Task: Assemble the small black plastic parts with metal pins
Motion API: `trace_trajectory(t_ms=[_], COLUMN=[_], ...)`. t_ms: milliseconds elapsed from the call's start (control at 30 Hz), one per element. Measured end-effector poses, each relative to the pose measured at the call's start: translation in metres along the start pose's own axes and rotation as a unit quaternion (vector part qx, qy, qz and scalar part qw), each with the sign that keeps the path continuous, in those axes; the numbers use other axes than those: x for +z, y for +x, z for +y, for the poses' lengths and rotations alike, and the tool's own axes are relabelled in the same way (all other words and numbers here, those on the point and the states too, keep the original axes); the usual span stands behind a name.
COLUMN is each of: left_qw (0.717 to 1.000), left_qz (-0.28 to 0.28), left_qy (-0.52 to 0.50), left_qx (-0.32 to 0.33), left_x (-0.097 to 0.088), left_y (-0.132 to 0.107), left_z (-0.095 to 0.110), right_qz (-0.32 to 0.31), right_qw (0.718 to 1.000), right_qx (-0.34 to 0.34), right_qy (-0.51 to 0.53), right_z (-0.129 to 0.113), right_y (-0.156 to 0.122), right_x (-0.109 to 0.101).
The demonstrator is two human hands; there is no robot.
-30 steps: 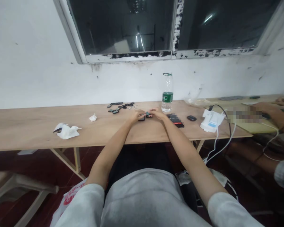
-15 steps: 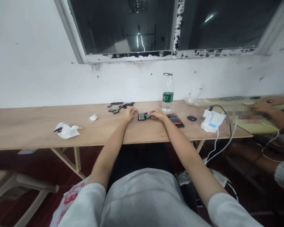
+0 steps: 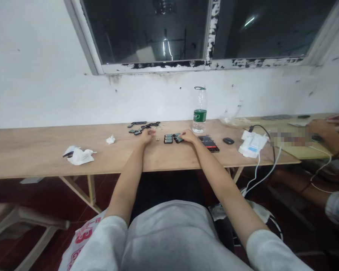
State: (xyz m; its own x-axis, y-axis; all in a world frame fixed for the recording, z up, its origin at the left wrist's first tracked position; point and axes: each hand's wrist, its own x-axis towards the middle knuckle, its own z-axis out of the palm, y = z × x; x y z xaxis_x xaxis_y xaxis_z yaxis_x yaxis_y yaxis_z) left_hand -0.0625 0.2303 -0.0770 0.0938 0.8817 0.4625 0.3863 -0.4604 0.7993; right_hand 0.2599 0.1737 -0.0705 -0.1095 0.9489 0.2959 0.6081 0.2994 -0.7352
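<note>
My left hand (image 3: 148, 136) rests low over the table, just in front of a pile of small dark-framed pieces (image 3: 138, 131). Its fingers look loosely apart, with nothing visible in them. A tiny pale bit (image 3: 157, 139) lies right of that hand. Near the middle stands a block of dark-framed pieces with grey-green faces (image 3: 168, 139), set side by side. Right beside it, my right hand (image 3: 188, 136) has its fingertips closed on a similar small dark-framed grey-green piece (image 3: 180, 139), at a slight tilt. Fine detail of these pieces is too small to make out.
A phone (image 3: 209, 143) lies right of my right hand, with a water bottle (image 3: 200, 114) behind. Further right are a black oval object (image 3: 228, 140), a white power strip (image 3: 252, 145) with cables, and another person's hands (image 3: 319, 130). Crumpled tissues (image 3: 80, 156) lie left.
My left hand has moved left, away from the block, and the tiny pale bit now shows. The right hand has shifted slightly, with its piece now a little apart from the block.
</note>
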Motion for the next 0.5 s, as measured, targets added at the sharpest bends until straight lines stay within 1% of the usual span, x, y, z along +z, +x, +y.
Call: trace_trajectory(t_ms=[67,133,233,333,500], left_qw=[1.000,0.999,0.995,0.991,0.988], left_qz=[-0.016,-0.035,-0.078,-0.112,-0.133], left_qy=[0.003,-0.002,-0.019,-0.027,-0.030], left_qx=[-0.019,-0.033,-0.054,-0.069,-0.070], left_x=[-0.006,-0.011,-0.016,-0.019,-0.019], left_y=[0.000,-0.001,-0.002,-0.004,-0.005], left_z=[-0.004,-0.006,-0.007,-0.006,-0.004], right_qz=[0.011,0.007,-0.011,-0.010,0.012], right_qw=[1.000,0.999,1.000,1.000,0.998], right_qx=[0.001,0.007,0.006,-0.002,0.005], right_qy=[-0.027,-0.036,-0.012,0.006,-0.064], right_z=[0.000,0.000,0.002,0.003,0.001], right_y=[-0.001,-0.001,-0.002,-0.002,-0.002], right_x=[0.000,-0.001,-0.003,-0.004,-0.004])
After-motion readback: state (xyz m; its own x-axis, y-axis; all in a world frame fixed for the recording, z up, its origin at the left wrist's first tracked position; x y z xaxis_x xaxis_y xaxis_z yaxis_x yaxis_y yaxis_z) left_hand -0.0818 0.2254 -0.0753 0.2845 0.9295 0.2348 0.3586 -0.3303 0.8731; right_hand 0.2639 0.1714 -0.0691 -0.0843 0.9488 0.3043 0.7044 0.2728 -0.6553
